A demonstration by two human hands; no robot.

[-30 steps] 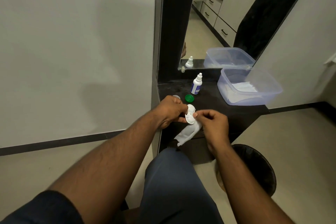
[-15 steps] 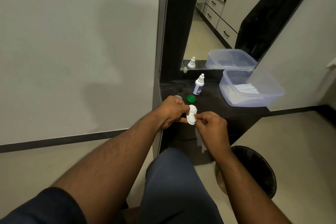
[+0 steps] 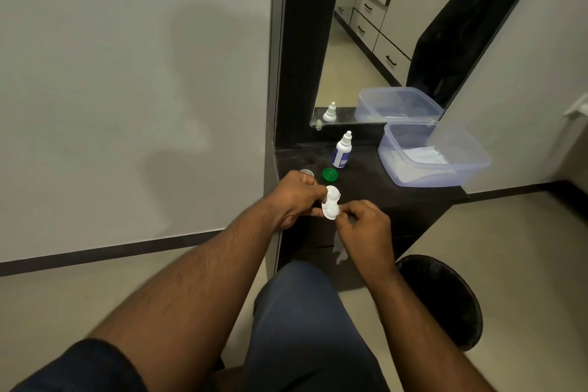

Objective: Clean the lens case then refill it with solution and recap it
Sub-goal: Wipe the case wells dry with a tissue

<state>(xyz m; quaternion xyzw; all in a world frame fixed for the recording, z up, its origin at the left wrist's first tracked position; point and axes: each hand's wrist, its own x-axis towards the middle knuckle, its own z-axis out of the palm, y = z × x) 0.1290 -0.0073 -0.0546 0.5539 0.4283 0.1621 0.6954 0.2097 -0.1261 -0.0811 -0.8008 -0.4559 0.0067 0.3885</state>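
My left hand (image 3: 297,199) grips the white double-well lens case (image 3: 331,205) by its left side, just above the front edge of the dark shelf (image 3: 366,183). The fingertips of my right hand (image 3: 362,226) pinch at the case's lower well. A strip of white tissue (image 3: 340,255) hangs blurred below that hand, mostly hidden by it. The green cap (image 3: 329,174) lies on the shelf behind the case. A second, pale cap (image 3: 307,172) peeks out behind my left knuckles. The solution bottle (image 3: 342,151) stands upright farther back.
A clear plastic box (image 3: 458,169) holding white tissues sits at the shelf's right. A mirror (image 3: 356,73) rises behind the shelf. A black bin (image 3: 445,299) stands on the floor at the right, beside my knee (image 3: 302,312).
The tissue that hung in plain sight between my hands is now mostly tucked under my right hand. My right fingertips have closed in on the case's lower well.
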